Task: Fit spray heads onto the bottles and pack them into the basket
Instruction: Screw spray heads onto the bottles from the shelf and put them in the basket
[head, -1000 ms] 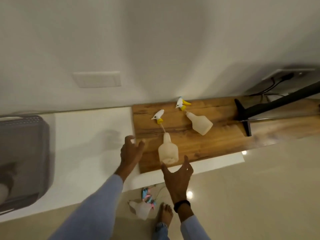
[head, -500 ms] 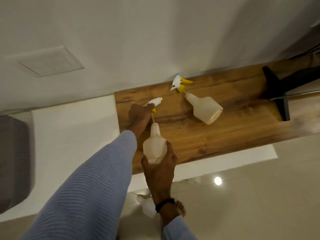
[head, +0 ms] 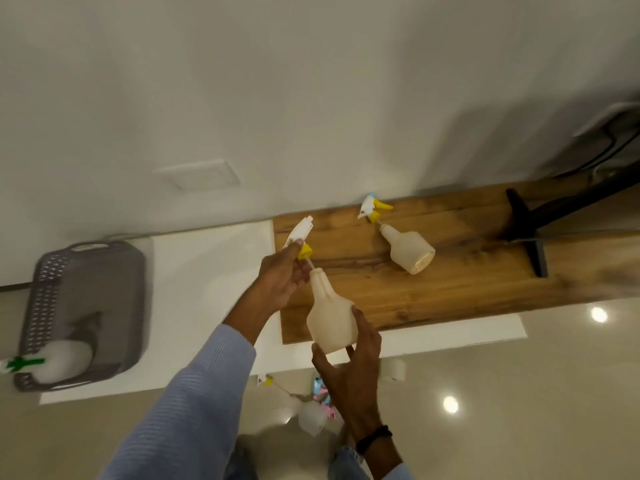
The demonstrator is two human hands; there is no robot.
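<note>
My right hand [head: 349, 365] grips the base of a cream bottle [head: 329, 317], lifted above the front edge of the wooden board [head: 485, 292]. My left hand [head: 282, 280] pinches a white spray head with a yellow collar [head: 300, 237], whose tube runs into the bottle's neck; the collar sits a little above the neck. A second cream bottle [head: 410, 249] lies on the board with its own white and yellow spray head [head: 372, 211] at its neck. The grey basket [head: 86, 271] stands at the left, holding a white bottle with a green spray head [head: 52, 362].
The board lies on a white counter [head: 207, 271] against the wall. A black stand [head: 530, 233] occupies the board's right end. Below the counter, on the glossy floor, lie another bottle [head: 311, 419] and coloured spray heads [head: 320, 396].
Both hands took hold of the near bottle and its spray head and lifted them off the board toward me. The view swung left, bringing the basket into sight.
</note>
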